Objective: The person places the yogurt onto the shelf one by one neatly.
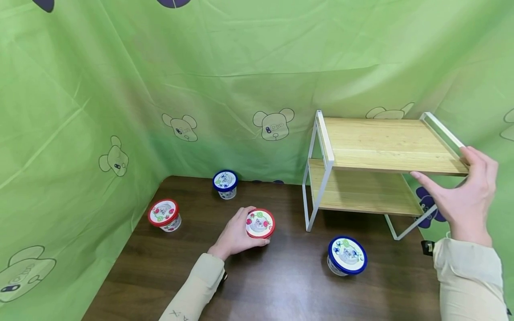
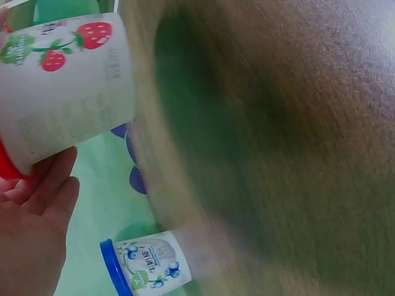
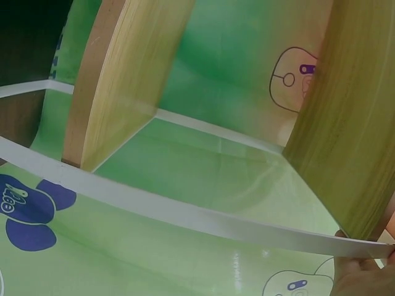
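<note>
My left hand (image 1: pixel 238 236) grips a yogurt cup with a red lid (image 1: pixel 260 223) over the dark table. In the left wrist view the strawberry-printed side of that cup (image 2: pixel 74 92) shows, fingers curled against it, and a shadow lies on the wood beyond its base. At the right, my right hand (image 1: pixel 467 196) grips the front corner of a two-tier wooden shelf (image 1: pixel 385 142) with white metal legs, thumb at the front board edge and fingers over the white frame. The right wrist view shows fingers (image 3: pixel 355 265) at the frame corner, beside the upper board (image 3: pixel 352 123).
A second red-lidded cup (image 1: pixel 164 215) stands at the table's left. One blue-lidded cup (image 1: pixel 225 183) is near the back edge, another (image 1: pixel 347 256) in front of the shelf. A green printed cloth (image 1: pixel 221 89) hangs behind and at the sides of the brown table (image 1: pixel 289 285).
</note>
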A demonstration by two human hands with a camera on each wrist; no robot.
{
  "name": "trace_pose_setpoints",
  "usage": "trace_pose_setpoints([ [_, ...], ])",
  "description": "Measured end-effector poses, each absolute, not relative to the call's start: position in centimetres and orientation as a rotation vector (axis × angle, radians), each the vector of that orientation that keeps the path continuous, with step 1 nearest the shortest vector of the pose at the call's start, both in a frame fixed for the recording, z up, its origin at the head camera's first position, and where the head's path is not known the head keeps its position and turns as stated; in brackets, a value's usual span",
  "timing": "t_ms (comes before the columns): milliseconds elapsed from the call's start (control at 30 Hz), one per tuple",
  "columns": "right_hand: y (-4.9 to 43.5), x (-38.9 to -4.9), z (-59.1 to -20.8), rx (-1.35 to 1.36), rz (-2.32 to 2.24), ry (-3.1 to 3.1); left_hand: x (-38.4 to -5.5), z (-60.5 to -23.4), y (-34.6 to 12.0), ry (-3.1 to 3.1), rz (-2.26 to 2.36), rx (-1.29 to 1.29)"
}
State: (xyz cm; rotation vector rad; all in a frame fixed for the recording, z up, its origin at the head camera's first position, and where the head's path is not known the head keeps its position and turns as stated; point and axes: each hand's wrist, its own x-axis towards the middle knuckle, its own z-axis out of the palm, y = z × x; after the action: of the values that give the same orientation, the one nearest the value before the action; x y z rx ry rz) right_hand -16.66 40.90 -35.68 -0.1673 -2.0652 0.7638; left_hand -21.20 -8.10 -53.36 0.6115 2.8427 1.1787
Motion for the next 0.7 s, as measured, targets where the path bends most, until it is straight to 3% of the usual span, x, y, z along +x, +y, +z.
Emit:
trace_pose_setpoints([
  [700,41.7,-17.0,-36.3,-0.151,0.766,-2.067,-21.1,-52.3,-7.9,2.821,1.279,0.614],
])
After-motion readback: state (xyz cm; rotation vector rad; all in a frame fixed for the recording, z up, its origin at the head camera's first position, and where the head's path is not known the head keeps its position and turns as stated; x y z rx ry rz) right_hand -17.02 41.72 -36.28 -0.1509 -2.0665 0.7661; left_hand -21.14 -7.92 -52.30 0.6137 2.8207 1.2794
